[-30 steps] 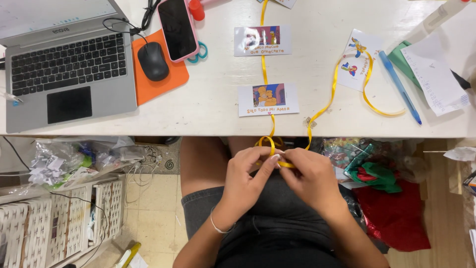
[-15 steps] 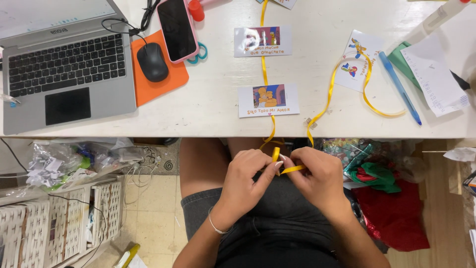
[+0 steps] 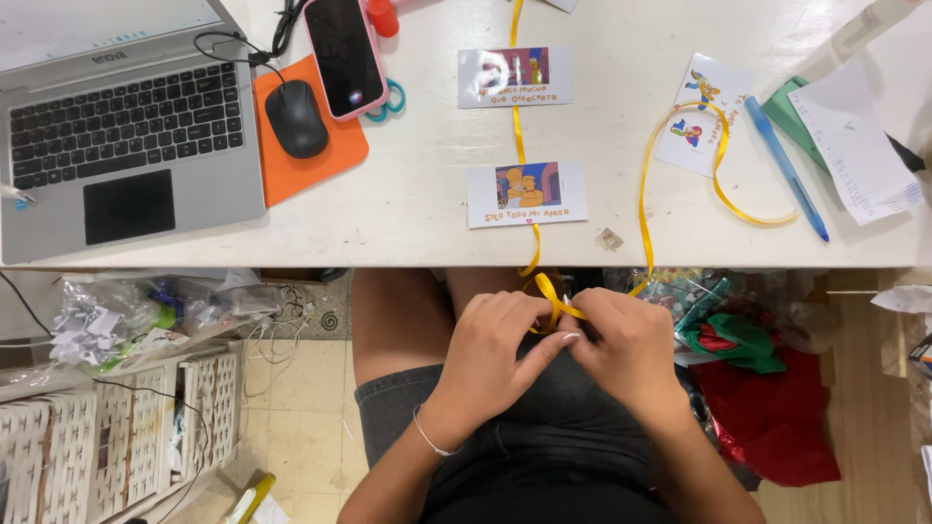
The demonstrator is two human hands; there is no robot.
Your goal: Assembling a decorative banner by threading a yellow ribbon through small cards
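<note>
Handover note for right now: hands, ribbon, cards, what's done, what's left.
Left hand and right hand: both over the lap below the table edge, fingertips pinching the yellow ribbon together.
Ribbon: runs up from the hands onto the table, one strand under the near picture card and far picture card, another looping over the cartoon card at right.
Done: two cards sit along the ribbon line.
Left: the ribbon end in the fingers is not yet finished; whether it is a knot or a fold cannot be told.
Blue pen lies unused at right.
</note>
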